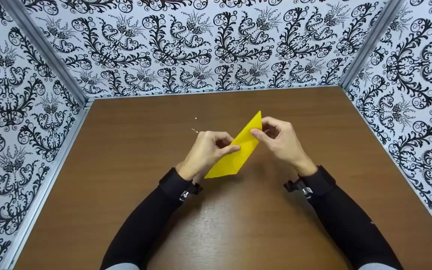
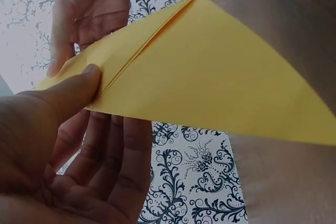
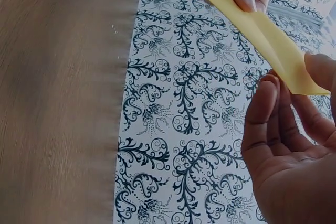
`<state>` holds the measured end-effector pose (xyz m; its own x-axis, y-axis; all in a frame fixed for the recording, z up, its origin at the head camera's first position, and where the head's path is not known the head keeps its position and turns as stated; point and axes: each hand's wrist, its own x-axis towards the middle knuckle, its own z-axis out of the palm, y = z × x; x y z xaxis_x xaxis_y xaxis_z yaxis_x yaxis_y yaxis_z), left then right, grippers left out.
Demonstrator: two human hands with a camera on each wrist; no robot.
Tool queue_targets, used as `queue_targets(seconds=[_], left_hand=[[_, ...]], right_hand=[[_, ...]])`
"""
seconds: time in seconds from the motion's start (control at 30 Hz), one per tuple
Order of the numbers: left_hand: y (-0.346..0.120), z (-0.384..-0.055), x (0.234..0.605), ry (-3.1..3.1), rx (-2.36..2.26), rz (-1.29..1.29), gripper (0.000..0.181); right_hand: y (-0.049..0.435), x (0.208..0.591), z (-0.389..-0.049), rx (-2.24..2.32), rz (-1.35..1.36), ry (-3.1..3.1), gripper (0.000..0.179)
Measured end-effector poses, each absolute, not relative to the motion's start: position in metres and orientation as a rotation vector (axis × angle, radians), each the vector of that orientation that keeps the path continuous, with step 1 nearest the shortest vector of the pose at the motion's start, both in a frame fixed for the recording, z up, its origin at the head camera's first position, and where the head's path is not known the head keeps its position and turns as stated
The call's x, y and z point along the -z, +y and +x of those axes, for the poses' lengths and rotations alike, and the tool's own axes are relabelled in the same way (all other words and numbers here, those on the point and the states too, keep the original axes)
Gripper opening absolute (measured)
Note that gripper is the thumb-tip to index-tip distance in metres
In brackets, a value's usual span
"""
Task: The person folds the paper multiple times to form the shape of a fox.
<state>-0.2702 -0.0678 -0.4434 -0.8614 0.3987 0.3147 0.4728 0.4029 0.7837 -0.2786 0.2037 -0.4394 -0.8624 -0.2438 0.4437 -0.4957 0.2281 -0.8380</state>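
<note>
A folded sheet of yellow paper (image 1: 240, 152) is held slantwise above the table, its pointed ends at upper right and lower left. My left hand (image 1: 212, 148) pinches it near the middle, thumb on the near face and fingers behind. Toward the upper right end, my right hand (image 1: 281, 140) pinches the paper between thumb and fingers. In the left wrist view the paper (image 2: 210, 72) shows a diagonal fold with a layered edge. The right wrist view shows a narrow side of the paper (image 3: 257, 35), with the right fingers beneath it.
A brown wooden table (image 1: 126, 150) lies beneath the hands. Black-and-white patterned panels (image 1: 201, 45) stand around its back and sides, with metal frame bars (image 1: 45, 52) at the corners. Small white specks (image 1: 195, 130) show on the table behind the left hand.
</note>
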Motion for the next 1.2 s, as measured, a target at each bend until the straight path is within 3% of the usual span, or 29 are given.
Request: queue_targets(seconds=[0.33, 1.2], left_hand=[[-0.068, -0.273, 0.445, -2.676, 1.461, -0.810, 0.018], [-0.082, -0.298, 0.472, -2.701, 1.387, -0.728, 0.028]], right_hand=[[0.208, 0.441, -0.281, -1.726, 0.704, -2.250, 0.006], [0.239, 0.457, -0.309, -1.498, 0.445, -2.765, 0.024]])
